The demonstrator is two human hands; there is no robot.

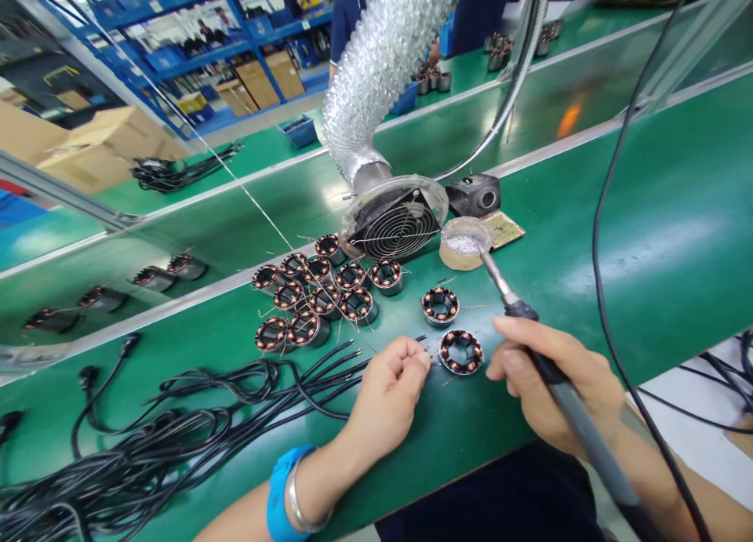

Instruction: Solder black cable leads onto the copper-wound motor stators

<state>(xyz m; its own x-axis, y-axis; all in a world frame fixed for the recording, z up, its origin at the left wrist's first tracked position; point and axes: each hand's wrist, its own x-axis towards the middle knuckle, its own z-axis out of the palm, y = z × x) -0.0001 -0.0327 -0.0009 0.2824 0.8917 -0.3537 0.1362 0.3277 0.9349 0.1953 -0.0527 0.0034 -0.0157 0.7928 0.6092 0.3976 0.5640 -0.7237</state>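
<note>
My right hand point(556, 373) is wrapped round the dark handle of a soldering iron point(500, 279), whose tip reaches into a round pale dish point(462, 248) of silvery material. Thumb and fingers of my left hand point(394, 393) are pinched on a thin black cable end point(434, 360) with short wires. Just right of that pinch lies a stator ring point(461, 352) with copper windings, and another stator point(441, 306) stands behind it. A blue band and a silver bracelet circle my left wrist.
Several stators point(318, 291) stand grouped left of centre. Black cables point(176, 432) cover the left front. A round fan hood point(397, 220) on a silver duct point(376, 79) hangs behind, beside a black holder point(475, 194). A loose cord point(597, 252) crosses the right side. People stand beyond the partition.
</note>
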